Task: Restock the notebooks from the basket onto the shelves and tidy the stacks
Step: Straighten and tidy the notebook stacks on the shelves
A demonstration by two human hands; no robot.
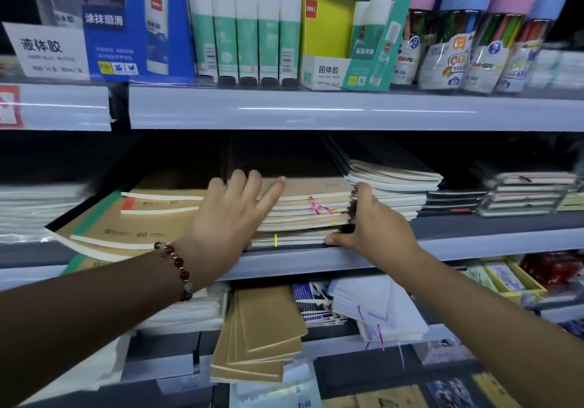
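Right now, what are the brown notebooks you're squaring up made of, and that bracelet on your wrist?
The brown notebooks look like matte kraft-paper card covers over cream paper pages: dull tan faces with pale page edges showing in layers. The bracelet on the left hand's wrist seems to be polished beads, reddish-brown and pale, glossy with small highlights; whether stone, glass or plastic can't be told.

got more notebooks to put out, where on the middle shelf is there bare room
No bare shelf floor shows. The only room is height: dark space above the kraft stack both hands square up, and above the tilted B5 stack. White stacks crowd the right.
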